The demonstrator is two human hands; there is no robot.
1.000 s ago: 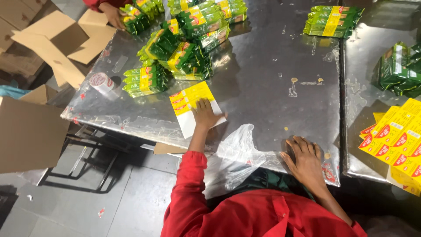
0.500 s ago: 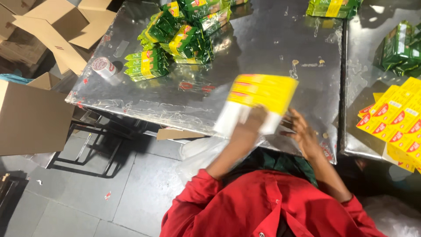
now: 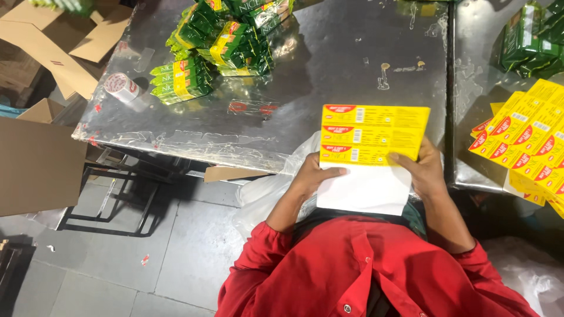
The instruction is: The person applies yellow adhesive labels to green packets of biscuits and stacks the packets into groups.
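I hold a flat carton blank [image 3: 370, 155], yellow and red on its upper part and plain white below, in front of my chest. My left hand [image 3: 311, 176] grips its left edge, thumb on the white face. My right hand [image 3: 422, 167] holds its right side, fingers lying across the yellow band. The blank hangs over the near edge of the steel table [image 3: 329, 70].
Green and yellow packets [image 3: 220, 41] are piled at the table's far left, with a tape roll [image 3: 121, 87] near the left corner. Several yellow carton blanks [image 3: 523, 144] lie on the right table. Open cardboard boxes [image 3: 41, 158] stand on the floor to the left. A clear plastic bag [image 3: 264, 194] hangs below the table's edge.
The carton blank came off the table and toward my chest. My right hand left the table's edge and took its right side; both hands now hold it lower and flatter.
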